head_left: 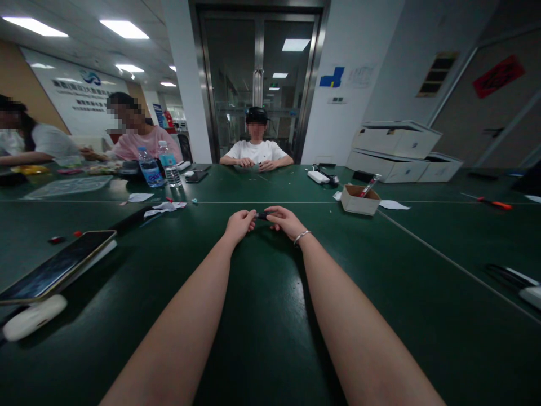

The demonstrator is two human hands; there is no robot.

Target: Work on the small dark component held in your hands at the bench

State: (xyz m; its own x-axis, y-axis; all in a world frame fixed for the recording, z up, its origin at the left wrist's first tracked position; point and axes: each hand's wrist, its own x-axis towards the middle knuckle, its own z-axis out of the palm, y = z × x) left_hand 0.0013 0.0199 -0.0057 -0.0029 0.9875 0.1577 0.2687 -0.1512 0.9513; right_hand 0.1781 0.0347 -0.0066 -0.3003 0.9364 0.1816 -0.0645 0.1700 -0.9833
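Both my arms reach forward over the dark green table (262, 316). Between my fingers is a small, dark, stick-like object (261, 216), too small to name surely. My left hand (240, 226) pinches its left end between thumb and fingers. On the other end, my right hand (287, 222) closes its thumb and index finger, with a bracelet (301, 237) at the wrist. The fingers cover much of the object, which lies roughly level just above the tabletop.
Left are a phone (59, 265), a white case (36, 317), crumpled paper (164, 208) and water bottles (151, 168). Right stand a small cardboard box (360, 201), a screwdriver (494, 203) and stacked white boxes (397, 152). A person (256, 149) sits opposite; others sit left.
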